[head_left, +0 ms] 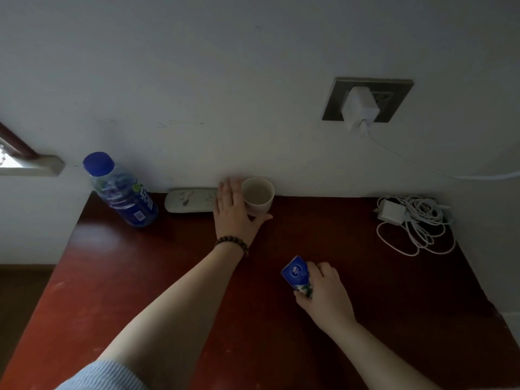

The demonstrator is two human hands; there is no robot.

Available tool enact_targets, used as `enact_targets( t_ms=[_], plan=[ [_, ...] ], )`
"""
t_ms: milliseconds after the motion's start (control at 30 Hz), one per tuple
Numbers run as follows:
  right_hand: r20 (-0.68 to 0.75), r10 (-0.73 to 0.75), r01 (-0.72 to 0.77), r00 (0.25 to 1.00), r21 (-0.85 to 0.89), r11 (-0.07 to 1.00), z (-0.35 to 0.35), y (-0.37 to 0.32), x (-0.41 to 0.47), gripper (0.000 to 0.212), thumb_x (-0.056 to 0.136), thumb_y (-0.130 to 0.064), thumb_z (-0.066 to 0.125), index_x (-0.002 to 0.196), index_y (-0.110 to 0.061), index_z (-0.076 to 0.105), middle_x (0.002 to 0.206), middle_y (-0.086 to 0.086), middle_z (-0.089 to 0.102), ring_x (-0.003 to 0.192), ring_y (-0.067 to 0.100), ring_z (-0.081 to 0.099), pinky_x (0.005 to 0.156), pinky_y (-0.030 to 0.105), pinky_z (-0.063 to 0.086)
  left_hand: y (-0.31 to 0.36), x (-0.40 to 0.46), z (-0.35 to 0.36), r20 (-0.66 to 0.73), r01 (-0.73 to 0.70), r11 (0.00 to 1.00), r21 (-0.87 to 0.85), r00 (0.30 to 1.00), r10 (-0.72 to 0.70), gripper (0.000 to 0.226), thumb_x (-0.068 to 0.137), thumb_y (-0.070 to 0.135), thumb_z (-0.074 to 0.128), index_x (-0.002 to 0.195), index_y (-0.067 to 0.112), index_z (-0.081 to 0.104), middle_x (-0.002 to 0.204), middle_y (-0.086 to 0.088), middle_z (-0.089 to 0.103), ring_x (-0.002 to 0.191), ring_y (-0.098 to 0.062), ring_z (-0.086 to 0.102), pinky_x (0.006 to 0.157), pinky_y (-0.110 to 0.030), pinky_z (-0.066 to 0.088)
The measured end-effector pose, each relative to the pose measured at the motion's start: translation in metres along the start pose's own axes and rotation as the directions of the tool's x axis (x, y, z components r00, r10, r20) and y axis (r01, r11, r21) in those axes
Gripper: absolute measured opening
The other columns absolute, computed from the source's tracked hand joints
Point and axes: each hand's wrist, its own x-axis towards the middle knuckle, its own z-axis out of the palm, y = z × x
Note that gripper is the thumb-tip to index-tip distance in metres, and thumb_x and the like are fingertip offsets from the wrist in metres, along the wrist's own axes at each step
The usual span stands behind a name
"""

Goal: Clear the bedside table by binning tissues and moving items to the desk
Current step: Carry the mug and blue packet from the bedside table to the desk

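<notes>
A: What are our hands doing at the table (140, 277)?

B: Our left hand (233, 212) is at the cup (257, 194), fingers straight along its left side and the thumb stretched under its front. We see the palm against the cup, with no curl round it.

A: And the right hand (323, 291)?

B: It grips a blue tissue pack (295, 275), fingers curled round it, nearer to us than the cup and a little to the cup's right, above the red-brown top.

A: What else sits near the cup?

B: The cup stands at the back edge, against the wall (225, 80). Just left of it lies a flat pale case (190, 200), touching our left fingers or nearly; we cannot tell which. Further left stands a bottle (121, 190) with a blue cap. Well to the cup's right lies a white charger (392, 211) with its coiled cable (422, 229). Above and right of the cup, a white plug (360, 108) sits in the wall socket (367, 99).
</notes>
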Motion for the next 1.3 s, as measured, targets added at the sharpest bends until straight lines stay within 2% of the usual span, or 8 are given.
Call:
enact_targets(
  t_ms=[167, 400, 500, 633, 767, 1000, 1167, 1300],
  plan=[
    [-0.075, 0.095, -0.086, 0.993, 0.107, 0.991, -0.023, -0.005, 0.028, 0.055, 0.077, -0.043, 0.068, 0.124, -0.024, 0.048, 0.107, -0.004, 0.047, 0.098, 0.012, 0.049, 0.078, 0.028, 0.047, -0.027, -0.073, 0.001, 0.121, 0.040, 0.987, 0.157, 0.991, -0.060, 0.106, 0.071, 0.080, 0.039, 0.148, 0.019, -0.001, 0.158, -0.010, 0.004, 0.144, -0.021, -0.005, 0.116, -0.044, 0.002],
    [-0.132, 0.126, -0.098, 0.983, 0.203, 0.974, -0.038, -0.011, 0.085, 0.077, 0.081, -0.050, 0.065, 0.142, -0.016, 0.031, 0.136, 0.013, 0.037, 0.115, 0.027, 0.049, 0.091, 0.039, 0.048, -0.052, -0.116, 0.012, 0.229, 0.037, 0.932, 0.361, 0.965, -0.128, 0.094, 0.078, 0.079, 0.006, 0.148, 0.018, -0.010, 0.158, -0.005, -0.009, 0.142, -0.019, -0.020, 0.116, -0.043, -0.008],
    [-0.188, 0.031, -0.016, 0.982, 0.081, 0.997, -0.033, -0.005, 0.079, 0.074, 0.083, -0.055, 0.060, 0.140, -0.015, 0.035, 0.145, 0.015, 0.031, 0.128, 0.031, 0.038, 0.101, 0.042, 0.040, -0.051, -0.119, 0.014, 0.203, 0.032, 0.921, 0.387, 0.972, -0.119, 0.090, 0.080, 0.077, 0.003, 0.146, 0.018, -0.011, 0.157, -0.005, -0.006, 0.142, -0.019, -0.017, 0.116, -0.043, -0.008],
    [-0.047, -0.112, 0.108, 0.993, -0.074, 0.991, -0.015, 0.005, 0.054, 0.073, 0.089, -0.058, 0.044, 0.146, -0.016, 0.028, 0.157, 0.007, 0.017, 0.143, 0.024, 0.017, 0.116, 0.036, 0.020, -0.051, -0.120, 0.015, 0.179, 0.037, 0.915, 0.403, 0.977, -0.118, 0.088, 0.081, 0.076, 0.004, 0.147, 0.018, -0.007, 0.158, -0.005, -0.002, 0.143, -0.019, -0.015, 0.116, -0.043, -0.006],
    [-0.015, -0.164, 0.158, 0.986, -0.209, 0.965, 0.000, -0.010, 0.040, 0.073, 0.089, -0.060, 0.028, 0.146, -0.015, 0.026, 0.156, 0.008, 0.017, 0.139, 0.027, 0.024, 0.114, 0.038, 0.025, -0.051, -0.120, 0.017, 0.161, 0.043, 0.922, 0.384, 0.981, -0.113, 0.089, 0.082, 0.076, 0.008, 0.148, 0.017, 0.000, 0.157, -0.004, 0.000, 0.143, -0.019, -0.013, 0.116, -0.043, -0.005],
    [0.022, -0.024, 0.030, 0.999, -0.314, 0.949, -0.007, -0.029, 0.082, 0.075, 0.093, -0.058, 0.030, 0.150, -0.015, 0.009, 0.160, 0.004, 0.006, 0.140, 0.029, 0.018, 0.114, 0.048, 0.019, -0.051, -0.119, 0.016, 0.173, 0.044, 0.920, 0.390, 0.978, -0.120, 0.089, 0.080, 0.077, 0.004, 0.147, 0.019, -0.004, 0.157, -0.002, -0.004, 0.143, -0.017, -0.016, 0.116, -0.042, -0.009],
    [-0.069, -0.025, 0.005, 0.997, -0.283, 0.959, -0.016, -0.025, 0.088, 0.066, 0.093, -0.050, 0.038, 0.146, -0.012, 0.025, 0.153, 0.013, 0.025, 0.140, 0.029, 0.021, 0.116, 0.053, 0.013, -0.053, -0.119, 0.018, 0.171, 0.050, 0.916, 0.399, 0.977, -0.127, 0.088, 0.080, 0.078, 0.004, 0.146, 0.021, -0.007, 0.157, -0.002, -0.004, 0.143, -0.017, -0.017, 0.115, -0.041, -0.011],
    [-0.035, -0.004, -0.008, 0.999, -0.328, 0.945, -0.008, -0.022, 0.080, 0.072, 0.093, -0.054, 0.036, 0.148, -0.011, 0.018, 0.156, 0.013, 0.018, 0.137, 0.030, 0.027, 0.116, 0.051, 0.014, -0.052, -0.119, 0.018, 0.159, 0.048, 0.916, 0.398, 0.980, -0.121, 0.087, 0.081, 0.077, 0.005, 0.146, 0.020, -0.007, 0.157, -0.002, -0.002, 0.143, -0.017, -0.015, 0.115, -0.041, -0.009]
  ],
)
